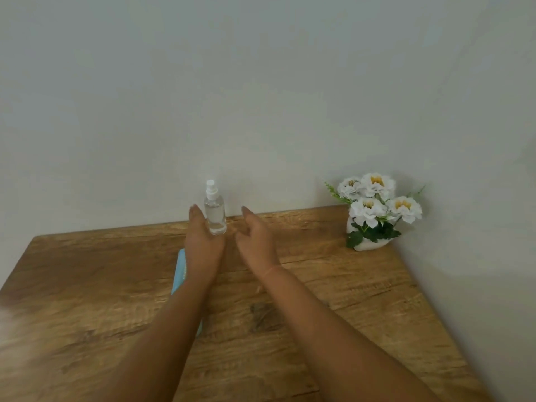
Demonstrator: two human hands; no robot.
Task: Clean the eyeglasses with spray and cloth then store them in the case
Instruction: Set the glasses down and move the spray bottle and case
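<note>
- At the far edge of the worktop (333, 314), close to the wall (261, 97), the spray bottle (215, 214) stands upright. Its body is clear and holds clear liquid; its white pump head (211, 188) is on top.
- The left hand (203, 242) is placed directly at the left side of the spray bottle. Its fingers (195, 213) are extended straight and point toward the wall; they are released and grasp nothing. The bottle's lower part overlaps the thumb side of this hand. Whether the two are in contact cannot be told.
- The right hand (256, 245) is placed just to the right of the spray bottle, apart from it. Its fingers (248, 213) are straight, the thumb is spread outward, and the hand is released and holds nothing.
- A thin band (271, 270) sits around the right wrist.
- A light blue item (180, 271) lies flat on the worktop beneath the left forearm, which covers most of it. Whether it is the cloth or the case cannot be told.
- The worktop is wood-grained brown.
- A white pot (365, 245) with white flowers (377, 198) and green leaves stands at the far right corner of the worktop, well apart from both hands.
</note>
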